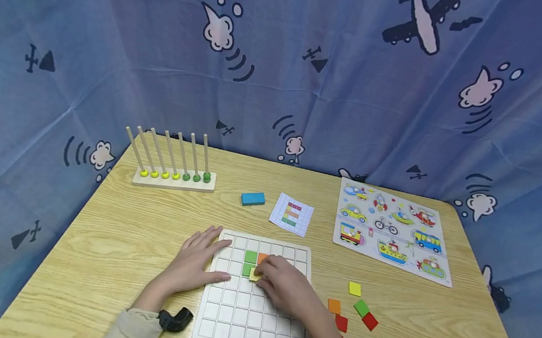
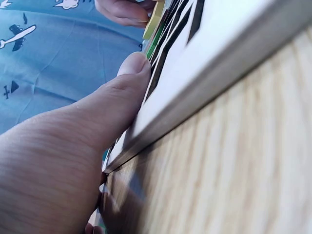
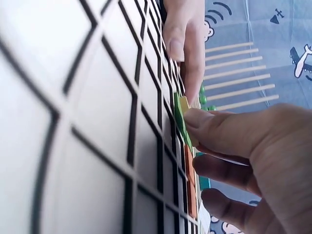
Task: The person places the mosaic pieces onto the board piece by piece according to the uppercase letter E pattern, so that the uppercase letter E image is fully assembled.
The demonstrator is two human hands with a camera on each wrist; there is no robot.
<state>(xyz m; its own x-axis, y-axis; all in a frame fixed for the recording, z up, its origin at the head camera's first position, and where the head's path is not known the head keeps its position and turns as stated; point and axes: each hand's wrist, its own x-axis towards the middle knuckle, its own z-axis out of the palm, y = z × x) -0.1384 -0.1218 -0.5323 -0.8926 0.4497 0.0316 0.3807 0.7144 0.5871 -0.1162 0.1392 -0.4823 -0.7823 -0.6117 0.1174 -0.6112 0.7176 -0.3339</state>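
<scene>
Placement of a thin yellow square tile [image 1: 254, 275] seems to be the step in hand. The right hand [image 1: 285, 286] pinches it between thumb and fingers, with almost no gap beyond the tile's thickness, over the white gridded board [image 1: 222, 331], right by the lower of two green square tiles [image 1: 250, 256]. Whether the yellow tile already touches the board cannot be told. The left hand [image 1: 194, 263] grips nothing; its fingers lie spread on the board's left edge, with the thumb on the rim, likely steadying it.

The next move probably calls for lining the tile up with a cell's raised borders, lowering it flat and letting go without nudging the green tiles or the orange square tile [image 1: 263, 258] close by. A white paper card with a coloured grid pattern [image 1: 291, 214] lies just past the board's far edge, perhaps as the guide.

On the right, the forearm crosses the board's edge near loose coloured square tiles [image 1: 362, 307], so a sideways sweep could scatter them. Lifting upward looks safer. Leftward, the pale wooden desk [image 1: 92, 238] offers broad room beyond the left forearm.
</scene>
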